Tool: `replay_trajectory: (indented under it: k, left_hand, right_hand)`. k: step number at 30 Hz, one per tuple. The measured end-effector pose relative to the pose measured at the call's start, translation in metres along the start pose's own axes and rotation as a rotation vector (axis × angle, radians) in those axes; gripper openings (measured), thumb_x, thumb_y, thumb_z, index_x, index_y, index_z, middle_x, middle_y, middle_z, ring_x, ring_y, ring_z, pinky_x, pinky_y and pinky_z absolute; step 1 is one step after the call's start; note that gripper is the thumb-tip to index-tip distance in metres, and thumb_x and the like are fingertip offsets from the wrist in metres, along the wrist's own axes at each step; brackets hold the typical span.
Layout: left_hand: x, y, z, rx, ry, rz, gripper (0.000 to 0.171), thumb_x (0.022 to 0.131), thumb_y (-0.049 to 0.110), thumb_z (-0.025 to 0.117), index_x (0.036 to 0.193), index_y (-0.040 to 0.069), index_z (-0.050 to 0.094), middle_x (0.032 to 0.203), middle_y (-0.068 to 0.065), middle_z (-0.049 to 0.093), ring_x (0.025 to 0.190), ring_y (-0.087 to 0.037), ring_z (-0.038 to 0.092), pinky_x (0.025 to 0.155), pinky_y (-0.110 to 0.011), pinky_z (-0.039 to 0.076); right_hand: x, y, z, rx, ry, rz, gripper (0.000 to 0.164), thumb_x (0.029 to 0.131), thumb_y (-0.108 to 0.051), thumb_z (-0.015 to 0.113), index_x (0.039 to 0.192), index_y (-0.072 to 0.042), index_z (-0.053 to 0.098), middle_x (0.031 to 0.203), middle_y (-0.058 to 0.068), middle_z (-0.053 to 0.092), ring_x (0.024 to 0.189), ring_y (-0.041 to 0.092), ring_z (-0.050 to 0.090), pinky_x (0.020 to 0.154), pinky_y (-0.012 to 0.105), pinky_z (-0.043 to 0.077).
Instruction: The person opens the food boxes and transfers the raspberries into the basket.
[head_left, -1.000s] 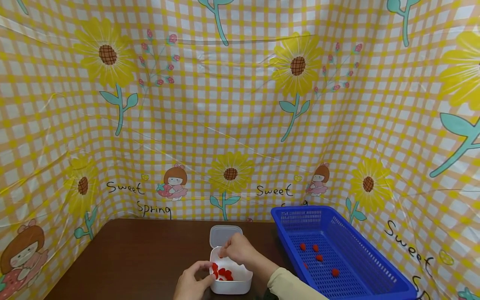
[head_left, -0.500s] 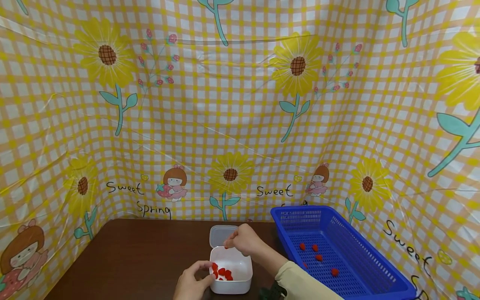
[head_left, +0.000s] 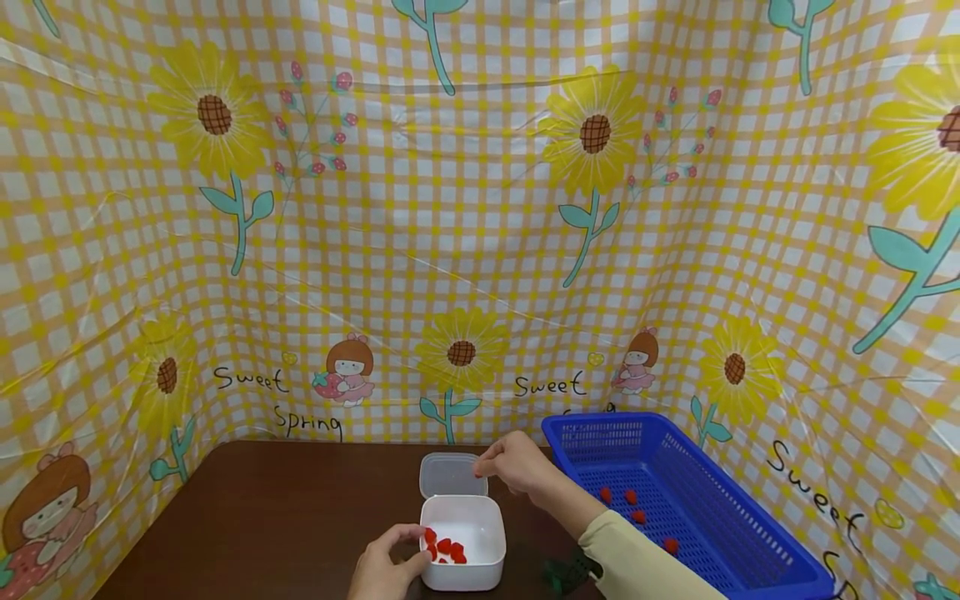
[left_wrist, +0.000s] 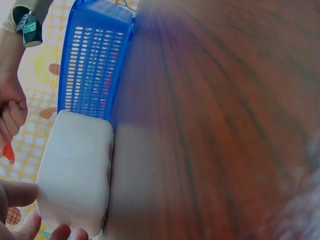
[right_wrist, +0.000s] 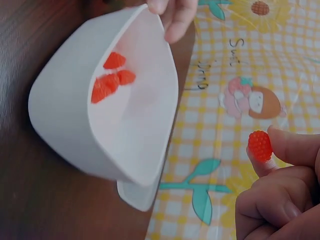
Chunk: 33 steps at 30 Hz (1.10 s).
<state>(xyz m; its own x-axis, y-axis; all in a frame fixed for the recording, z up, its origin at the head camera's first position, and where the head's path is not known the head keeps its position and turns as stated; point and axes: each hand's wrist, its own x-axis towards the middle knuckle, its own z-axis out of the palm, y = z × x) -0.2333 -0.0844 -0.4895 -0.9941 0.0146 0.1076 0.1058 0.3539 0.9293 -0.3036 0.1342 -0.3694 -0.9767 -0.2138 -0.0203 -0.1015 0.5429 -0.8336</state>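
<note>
A white square plastic container [head_left: 462,577] stands on the dark table, with several red raspberries [head_left: 453,550] inside along its left and near part. My left hand [head_left: 386,562] holds the container's left side, thumb and fingers at the rim. In the right wrist view, a single raspberry [right_wrist: 260,146] is pinched between the thumb and forefinger of my right hand [right_wrist: 285,185]. The head view has this right hand over the right edge of a translucent lid [head_left: 446,478], which lies just behind the container.
A blue perforated basket [head_left: 558,454] stands to the right, with several raspberries [head_left: 631,497] scattered on its floor. Checked, flower-printed cloth [head_left: 390,250] hangs behind the table and at both sides. My right forearm crosses in front of the basket's left wall.
My right hand has come up out of the container and moved right and back, carrying the raspberry. My left hand stays where it was at the container's left side.
</note>
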Motion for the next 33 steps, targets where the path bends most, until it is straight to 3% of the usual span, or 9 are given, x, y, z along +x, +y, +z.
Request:
replay_trajectory:
  k: [4,13,15,17,20,24,29,33]
  left_hand:
    - [0.000,0.000,0.000,-0.010,-0.007,-0.006,0.030,0.085,0.020,0.078,0.112,0.008,0.071,0.105,-0.008,0.072,0.067,-0.015,0.054,0.064,-0.032,0.041]
    - [0.001,0.000,0.000,0.000,0.006,-0.003,0.030,0.084,0.020,0.078,0.111,0.008,0.071,0.104,-0.008,0.072,0.071,-0.015,0.055,0.066,-0.033,0.043]
    - [0.001,0.000,0.000,0.001,0.007,-0.006,0.030,0.084,0.020,0.078,0.111,0.008,0.071,0.104,-0.007,0.072,0.072,-0.015,0.056,0.066,-0.033,0.043]
    - [0.001,0.000,0.000,-0.001,0.006,-0.013,0.030,0.084,0.020,0.078,0.111,0.008,0.071,0.104,-0.008,0.072,0.073,-0.015,0.056,0.066,-0.033,0.043]
    - [0.000,0.001,0.000,-0.002,-0.003,-0.047,0.030,0.085,0.020,0.077,0.112,0.008,0.071,0.104,-0.007,0.071,0.072,-0.015,0.055,0.065,-0.032,0.043]
    - [0.001,0.002,0.000,0.006,-0.017,-0.095,0.031,0.085,0.021,0.076,0.113,0.009,0.071,0.106,-0.007,0.071,0.071,-0.016,0.055,0.064,-0.032,0.043]
    - [0.002,0.003,-0.001,0.003,-0.023,-0.104,0.030,0.086,0.022,0.076,0.113,0.009,0.071,0.106,-0.007,0.071,0.072,-0.016,0.056,0.064,-0.032,0.043]
    - [0.002,0.003,-0.001,-0.001,-0.026,-0.102,0.031,0.086,0.022,0.076,0.114,0.008,0.070,0.106,-0.007,0.070,0.071,-0.016,0.055,0.064,-0.031,0.044]
  right_hand:
    - [0.000,0.003,-0.015,0.001,0.035,0.013,0.011,0.091,-0.008,0.069,0.093,-0.003,0.078,0.080,0.001,0.066,0.042,0.007,0.019,0.041,0.023,0.019]
    - [0.002,0.013,-0.061,0.023,0.067,0.046,0.016,0.092,-0.010,0.067,0.099,0.001,0.077,0.089,0.001,0.068,0.043,0.006,0.016,0.043,0.023,0.020]
    - [0.003,0.017,-0.070,0.020,0.068,0.053,0.018,0.094,-0.011,0.066,0.102,0.002,0.076,0.078,-0.003,0.066,0.043,0.006,0.015,0.043,0.023,0.020]
    - [0.002,0.021,-0.078,0.020,0.070,0.058,0.019,0.094,-0.010,0.066,0.105,0.003,0.076,0.060,-0.008,0.051,0.043,0.007,0.014,0.044,0.024,0.020]
    - [0.002,0.029,-0.088,0.022,0.072,0.078,0.020,0.094,-0.011,0.066,0.107,0.004,0.075,0.049,-0.009,0.026,0.043,0.007,0.015,0.045,0.024,0.024]
    - [0.001,0.041,-0.103,0.017,0.087,0.094,0.023,0.095,-0.011,0.067,0.110,0.006,0.074,0.050,-0.009,0.030,0.043,0.006,0.018,0.046,0.025,0.026]
    - [0.001,0.055,-0.126,-0.007,0.101,0.106,0.028,0.094,-0.013,0.067,0.112,0.008,0.072,0.050,-0.008,0.030,0.044,0.007,0.018,0.045,0.024,0.024]
    - [0.003,0.068,-0.140,-0.024,0.131,0.124,0.017,0.091,-0.013,0.070,0.082,0.002,0.071,0.050,-0.009,0.025,0.045,0.007,0.018,0.045,0.025,0.023]
